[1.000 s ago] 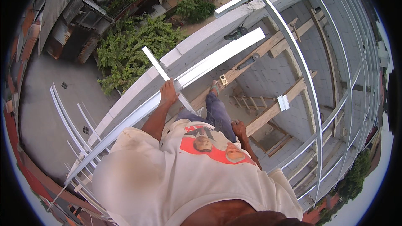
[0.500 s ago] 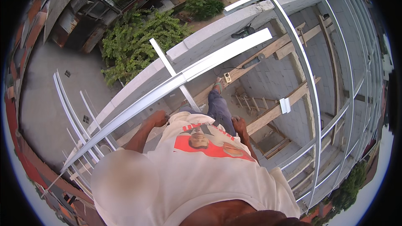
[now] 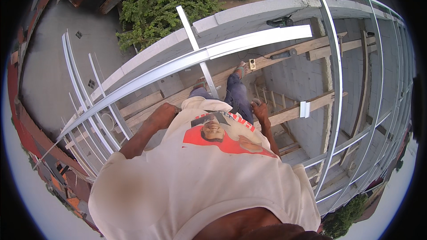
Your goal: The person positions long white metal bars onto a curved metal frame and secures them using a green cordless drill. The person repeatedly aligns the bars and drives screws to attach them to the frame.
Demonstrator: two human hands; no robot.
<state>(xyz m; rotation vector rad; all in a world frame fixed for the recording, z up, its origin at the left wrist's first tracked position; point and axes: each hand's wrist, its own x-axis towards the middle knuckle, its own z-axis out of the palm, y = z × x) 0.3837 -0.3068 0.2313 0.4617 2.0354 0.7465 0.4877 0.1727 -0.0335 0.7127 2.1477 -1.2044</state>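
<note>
My left hand [image 3: 164, 115] is curled beside the hem of my cream shirt [image 3: 213, 164]; its fingertips are hidden. Close to my right thigh, my right hand [image 3: 259, 109] is closed, and what it holds, if anything, does not show. A long, pale metal channel [image 3: 262, 41] runs diagonally in front of me, apart from both hands. Crossing under it is a narrower metal strip [image 3: 188, 27]. My feet, in sandals, stand on a wooden plank [image 3: 178, 97]. Right of my right hand, a short metal piece [image 3: 304, 109] lies over a wooden beam [image 3: 284, 115].
On the planks near my right foot are a socket block [image 3: 252, 64] and a grey corded power tool [image 3: 283, 55]. A dark tool [image 3: 280, 22] sits by the block wall [image 3: 249, 13]. Curved metal framing [image 3: 336, 62] stands at right, above a deep drop; more metal strips [image 3: 82, 89] rise at left.
My view has shifted, so the channel, planks and framing appear farther right, and my left foot now shows. My right hand has risen slightly along my thigh.
</note>
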